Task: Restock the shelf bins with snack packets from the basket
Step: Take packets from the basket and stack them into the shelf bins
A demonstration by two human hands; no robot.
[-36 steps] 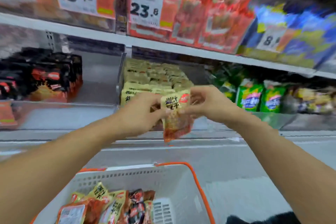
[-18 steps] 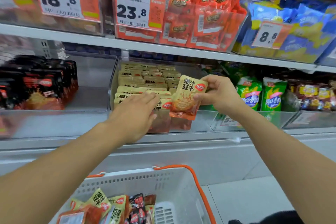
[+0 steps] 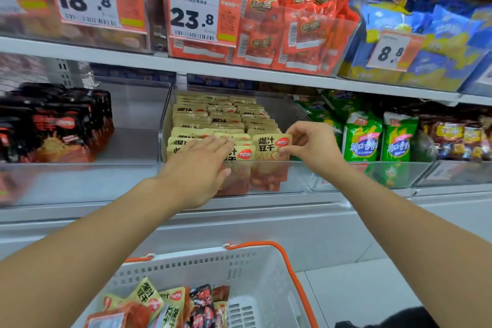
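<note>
At the clear bin, right hand pinching yellow packet, left hand flat on packet rows

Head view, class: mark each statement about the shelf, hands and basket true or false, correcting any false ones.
1. The right hand pinches a yellow packet at the clear bin. True.
2. The left hand holds a green packet. False: its straight fingers rest on the yellow packets.
3. The basket is empty. False: packets lie inside.
4. The price tag above the yellow packets reads 23.8. True.
</note>
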